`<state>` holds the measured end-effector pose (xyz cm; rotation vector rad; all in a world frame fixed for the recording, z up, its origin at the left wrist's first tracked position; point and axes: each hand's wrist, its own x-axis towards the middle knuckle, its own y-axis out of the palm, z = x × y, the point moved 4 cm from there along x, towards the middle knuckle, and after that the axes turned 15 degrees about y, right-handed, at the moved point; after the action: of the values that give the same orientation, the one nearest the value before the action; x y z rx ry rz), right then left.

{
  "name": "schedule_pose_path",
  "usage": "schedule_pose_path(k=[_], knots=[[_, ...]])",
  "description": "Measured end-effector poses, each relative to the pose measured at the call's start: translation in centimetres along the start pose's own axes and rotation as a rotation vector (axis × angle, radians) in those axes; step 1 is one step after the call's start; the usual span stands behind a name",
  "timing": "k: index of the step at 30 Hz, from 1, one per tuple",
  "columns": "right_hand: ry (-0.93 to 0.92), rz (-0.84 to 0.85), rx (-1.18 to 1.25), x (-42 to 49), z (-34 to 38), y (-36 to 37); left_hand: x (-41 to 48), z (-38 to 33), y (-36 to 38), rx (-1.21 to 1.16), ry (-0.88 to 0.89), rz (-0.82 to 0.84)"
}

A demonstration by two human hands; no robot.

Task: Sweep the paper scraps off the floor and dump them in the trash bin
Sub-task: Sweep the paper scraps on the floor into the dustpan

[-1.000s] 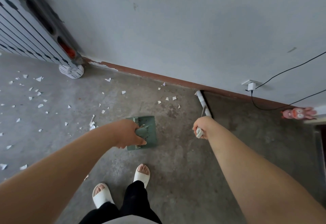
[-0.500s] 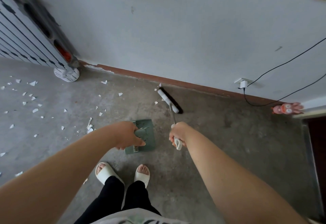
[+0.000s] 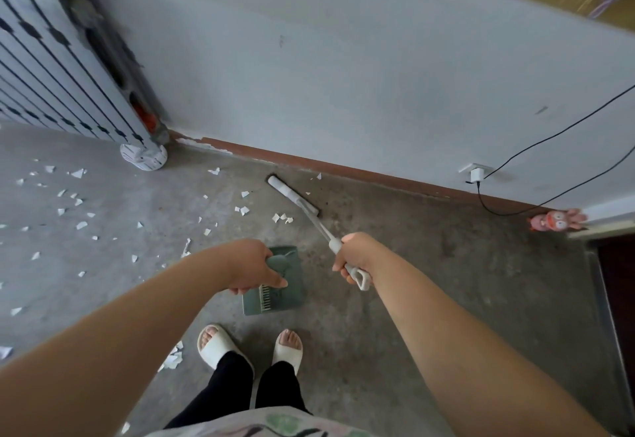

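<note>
Holding the white broom (image 3: 292, 196) near its top end with right hand (image 3: 354, 257) curled tight, and the green dustpan (image 3: 288, 290) by its handle with left hand (image 3: 252, 266). Keep bristles flat on the floor (image 3: 429, 299) and draw the paper scraps (image 3: 244, 210) toward the dustpan in short strokes. Head near the wall edge of the floor, long axis slanting from right hand leftward to the wall

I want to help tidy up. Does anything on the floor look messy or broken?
Yes. White paper scraps lie scattered over the concrete floor, mostly left of the broom. Near the corner, paint on the red baseboard has flaked off. A pink toy lies by the wall at right.
</note>
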<state>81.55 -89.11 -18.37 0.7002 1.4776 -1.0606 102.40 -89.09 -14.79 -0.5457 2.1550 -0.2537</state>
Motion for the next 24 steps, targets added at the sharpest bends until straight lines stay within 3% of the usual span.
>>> schedule_pose_path(k=[10,16,20,24], knots=[[-0.008,-0.221,-0.034,2.4,3.4,-1.7,-2.8,3.9,-1.1,-0.051,-0.015,-0.042],[0.020,-0.201,-0.035,3.9,4.8,0.1,-4.3,6.1,-1.6,-0.064,-0.041,-0.093],[0.048,-0.125,-0.179,3.7,5.1,3.9,-4.6,7.0,-1.7,-0.060,-0.063,-0.100],[-0.024,-0.066,-0.131,2.4,5.7,4.9,-5.2,6.9,-2.0,-0.022,-0.054,-0.090]])
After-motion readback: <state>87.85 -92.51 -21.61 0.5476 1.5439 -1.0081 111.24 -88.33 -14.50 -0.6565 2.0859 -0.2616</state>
